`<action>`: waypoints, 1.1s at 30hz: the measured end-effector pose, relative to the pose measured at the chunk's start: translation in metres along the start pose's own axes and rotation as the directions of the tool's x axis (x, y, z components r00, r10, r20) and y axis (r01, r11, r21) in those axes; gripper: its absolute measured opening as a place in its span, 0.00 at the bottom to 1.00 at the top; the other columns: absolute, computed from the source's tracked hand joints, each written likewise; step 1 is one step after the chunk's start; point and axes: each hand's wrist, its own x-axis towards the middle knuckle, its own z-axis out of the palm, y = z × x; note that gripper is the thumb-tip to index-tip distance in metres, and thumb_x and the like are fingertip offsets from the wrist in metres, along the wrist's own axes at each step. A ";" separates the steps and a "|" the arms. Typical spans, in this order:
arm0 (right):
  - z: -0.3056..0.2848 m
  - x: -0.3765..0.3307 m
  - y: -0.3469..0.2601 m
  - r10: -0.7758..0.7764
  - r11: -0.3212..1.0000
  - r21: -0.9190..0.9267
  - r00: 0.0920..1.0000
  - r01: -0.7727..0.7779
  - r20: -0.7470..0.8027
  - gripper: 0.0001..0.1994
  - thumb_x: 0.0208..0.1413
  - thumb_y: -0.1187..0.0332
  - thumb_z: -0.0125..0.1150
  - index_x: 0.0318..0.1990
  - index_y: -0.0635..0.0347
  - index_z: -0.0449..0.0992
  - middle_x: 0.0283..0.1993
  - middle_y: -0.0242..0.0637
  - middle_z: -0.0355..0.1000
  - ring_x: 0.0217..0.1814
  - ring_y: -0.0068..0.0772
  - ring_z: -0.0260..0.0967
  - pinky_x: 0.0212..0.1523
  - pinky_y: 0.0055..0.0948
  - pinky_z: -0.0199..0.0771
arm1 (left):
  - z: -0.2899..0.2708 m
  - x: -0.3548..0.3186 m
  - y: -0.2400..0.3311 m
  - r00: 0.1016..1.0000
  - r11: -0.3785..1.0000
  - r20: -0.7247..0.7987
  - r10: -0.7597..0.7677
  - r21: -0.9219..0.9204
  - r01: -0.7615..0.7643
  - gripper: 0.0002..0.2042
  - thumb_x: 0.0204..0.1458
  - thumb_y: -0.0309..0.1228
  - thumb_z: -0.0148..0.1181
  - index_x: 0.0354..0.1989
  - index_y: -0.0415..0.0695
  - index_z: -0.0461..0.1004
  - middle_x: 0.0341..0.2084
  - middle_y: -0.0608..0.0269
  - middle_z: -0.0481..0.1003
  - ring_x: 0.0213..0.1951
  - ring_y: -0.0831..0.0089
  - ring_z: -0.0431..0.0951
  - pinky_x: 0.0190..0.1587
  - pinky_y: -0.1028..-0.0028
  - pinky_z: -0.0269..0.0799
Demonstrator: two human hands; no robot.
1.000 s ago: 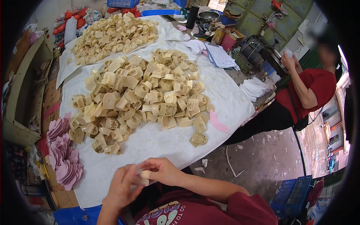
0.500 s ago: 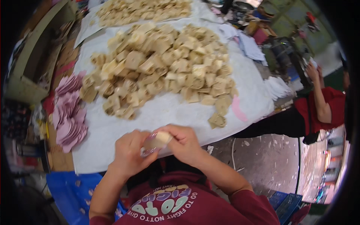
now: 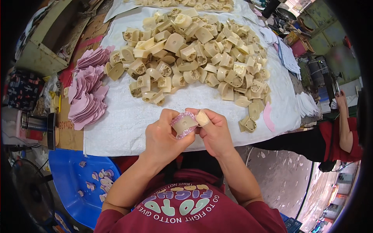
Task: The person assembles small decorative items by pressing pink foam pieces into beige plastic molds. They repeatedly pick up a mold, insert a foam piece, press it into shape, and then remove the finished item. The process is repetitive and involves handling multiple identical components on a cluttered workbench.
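**One beige piece (image 3: 184, 124) with glittery pink trim, between left hand (image 3: 165, 134) and right hand (image 3: 213, 132)**

At far left, a dark round fan (image 3: 33, 190) low down and a grey-green metal cabinet (image 3: 48, 48) higher up. Then a blue tub (image 3: 64, 171), with small trimmed pieces (image 3: 105, 180) lying inside. Just above, pink sheets (image 3: 87, 110) in overlapping piles on brown cardboard (image 3: 70, 139), beside the white cloth (image 3: 116, 136). Clamps the left hand firmly on the beige piece over the near part of the cloth, thumb on the near side, fingers on the far side, flat face and round central mark upward. Beyond, a broad heap of beige blocks (image 3: 194, 52). Brings the right hand, thumb capped with a cream cover (image 3: 202, 118), to the piece's right end; fingertips partly hidden, so hard to say whether pinching the trim or merely touching. Farther right, a curved pink strip (image 3: 268, 117), a stack of white sheets (image 3: 307, 105), and a co-worker (image 3: 329, 134) in red.
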 end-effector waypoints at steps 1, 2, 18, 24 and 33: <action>0.003 -0.001 0.005 -0.056 0.996 -0.068 0.998 0.053 -0.040 0.13 0.62 0.65 0.53 0.44 0.67 0.77 0.36 0.32 0.76 0.38 0.18 0.69 0.39 0.20 0.70 | 0.003 0.000 0.000 1.000 0.999 -0.017 0.018 0.044 -0.017 0.18 0.37 0.32 0.69 0.34 0.39 0.68 0.18 0.56 0.75 0.19 0.62 0.77 0.22 0.69 0.73; 0.005 -0.001 0.008 -0.115 0.985 -0.139 0.990 0.104 -0.076 0.13 0.62 0.65 0.53 0.45 0.67 0.77 0.36 0.32 0.76 0.37 0.17 0.69 0.39 0.20 0.70 | 0.005 0.000 -0.001 0.999 0.996 -0.032 0.036 0.089 -0.033 0.18 0.37 0.33 0.69 0.33 0.39 0.68 0.17 0.56 0.74 0.19 0.62 0.77 0.21 0.69 0.73; 0.007 -0.002 0.007 -0.093 0.930 -0.345 0.990 0.125 0.108 0.17 0.60 0.76 0.47 0.56 0.65 0.69 0.50 0.39 0.71 0.51 0.26 0.67 0.54 0.24 0.64 | -0.005 0.008 -0.011 0.996 0.997 0.048 -0.076 0.000 0.076 0.19 0.37 0.35 0.71 0.30 0.39 0.67 0.17 0.58 0.72 0.19 0.68 0.75 0.24 0.71 0.70; 0.001 -0.005 0.000 -0.189 0.840 -0.470 0.958 0.272 0.217 0.17 0.59 0.74 0.50 0.56 0.65 0.69 0.49 0.41 0.71 0.51 0.31 0.68 0.53 0.27 0.66 | -0.031 0.008 -0.024 0.948 0.784 0.305 -0.088 -0.567 0.255 0.16 0.47 0.22 0.63 0.46 0.35 0.70 0.32 0.65 0.73 0.35 0.81 0.72 0.40 0.79 0.68; 0.018 -0.017 0.029 0.148 0.981 -0.136 0.988 -0.141 0.046 0.15 0.63 0.60 0.52 0.38 0.63 0.77 0.28 0.31 0.74 0.28 0.19 0.70 0.30 0.20 0.70 | -0.022 -0.031 -0.026 0.998 0.889 0.050 -0.047 -0.454 0.065 0.27 0.51 0.22 0.60 0.61 0.36 0.61 0.36 0.62 0.72 0.38 0.77 0.72 0.46 0.76 0.67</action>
